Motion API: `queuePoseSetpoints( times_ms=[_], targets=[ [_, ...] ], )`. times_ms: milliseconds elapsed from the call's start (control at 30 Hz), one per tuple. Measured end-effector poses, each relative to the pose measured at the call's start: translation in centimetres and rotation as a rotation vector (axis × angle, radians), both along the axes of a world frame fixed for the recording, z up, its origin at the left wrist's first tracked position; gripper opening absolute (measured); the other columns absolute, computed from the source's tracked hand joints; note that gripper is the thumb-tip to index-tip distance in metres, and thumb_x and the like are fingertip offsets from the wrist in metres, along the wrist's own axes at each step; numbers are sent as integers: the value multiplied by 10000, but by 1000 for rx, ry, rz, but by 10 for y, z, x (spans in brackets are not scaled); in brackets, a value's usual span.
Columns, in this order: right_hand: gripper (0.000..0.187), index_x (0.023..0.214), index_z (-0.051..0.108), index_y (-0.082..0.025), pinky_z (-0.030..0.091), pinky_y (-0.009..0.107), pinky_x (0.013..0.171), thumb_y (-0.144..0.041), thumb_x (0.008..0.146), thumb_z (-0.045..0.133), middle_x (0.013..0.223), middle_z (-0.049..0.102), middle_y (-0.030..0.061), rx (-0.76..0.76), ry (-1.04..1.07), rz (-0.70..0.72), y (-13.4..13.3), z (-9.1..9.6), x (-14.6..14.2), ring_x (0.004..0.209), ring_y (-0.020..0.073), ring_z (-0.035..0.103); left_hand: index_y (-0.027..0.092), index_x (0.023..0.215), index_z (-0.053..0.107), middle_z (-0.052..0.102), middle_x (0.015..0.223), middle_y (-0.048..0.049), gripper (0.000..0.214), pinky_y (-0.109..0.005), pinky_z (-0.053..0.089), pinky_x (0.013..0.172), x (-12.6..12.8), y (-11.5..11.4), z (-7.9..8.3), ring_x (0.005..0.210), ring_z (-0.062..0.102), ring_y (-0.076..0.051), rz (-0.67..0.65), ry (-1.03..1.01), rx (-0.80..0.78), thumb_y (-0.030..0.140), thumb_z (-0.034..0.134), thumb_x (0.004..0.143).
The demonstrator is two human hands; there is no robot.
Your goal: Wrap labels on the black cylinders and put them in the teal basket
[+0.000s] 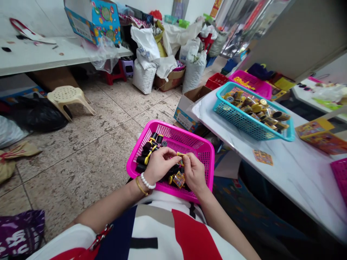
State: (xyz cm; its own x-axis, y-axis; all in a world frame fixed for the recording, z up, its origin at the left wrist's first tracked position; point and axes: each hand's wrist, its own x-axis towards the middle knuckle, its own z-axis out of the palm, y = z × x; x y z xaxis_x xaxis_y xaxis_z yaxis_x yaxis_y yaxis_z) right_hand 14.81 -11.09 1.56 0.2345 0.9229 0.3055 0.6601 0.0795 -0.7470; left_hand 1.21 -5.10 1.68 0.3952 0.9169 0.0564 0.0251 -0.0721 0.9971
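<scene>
Speckled floor (81,159) beyond; left hand (159,165) and right hand (194,173) pinch a yellow piece (180,154), apparently mid-assembly, next needing careful alignment.

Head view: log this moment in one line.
left hand: at yellow piece; right hand: pinching it; pink basket: below hands, black tubes inside; blue basket: on table

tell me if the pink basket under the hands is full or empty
Partly filled: the pink basket holds black cylinders on its left, but bare mesh shows toward its far right.
</scene>
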Motion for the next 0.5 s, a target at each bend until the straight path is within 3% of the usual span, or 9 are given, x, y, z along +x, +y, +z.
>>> queuePoseSetpoints(
  times_ms=[167, 400, 500],
  targets=[
    [230, 783, 531, -200, 351, 256, 606, -314, 958, 433, 695, 531, -13, -42, -1, 30, -2, 1, 2, 642, 132, 495, 150, 727, 702, 662, 738, -38, 151, -255, 468, 668, -4, 7, 0, 695, 595, -143, 28, 19, 76, 300, 709, 744],
    [109, 837, 590, -202, 438, 271, 691, -306, 868, 593, 780, 615, 5, -70, 107, 64, 5, 6, 8, 727, 152, 567, 151, 878, 739, 722, 797, -40, 214, -237, 472, 628, -6, 10, 12, 684, 622, -138, -27, -91, -195, 277, 730, 705],
    [146, 885, 586, -200, 467, 273, 695, -337, 896, 537, 805, 646, 15, -121, 182, 180, 18, 9, 20, 742, 159, 604, 139, 815, 729, 706, 745, -29, 200, -206, 439, 557, -7, 15, 15, 606, 580, -102, -61, -111, -269, 280, 756, 676]
  ],
)
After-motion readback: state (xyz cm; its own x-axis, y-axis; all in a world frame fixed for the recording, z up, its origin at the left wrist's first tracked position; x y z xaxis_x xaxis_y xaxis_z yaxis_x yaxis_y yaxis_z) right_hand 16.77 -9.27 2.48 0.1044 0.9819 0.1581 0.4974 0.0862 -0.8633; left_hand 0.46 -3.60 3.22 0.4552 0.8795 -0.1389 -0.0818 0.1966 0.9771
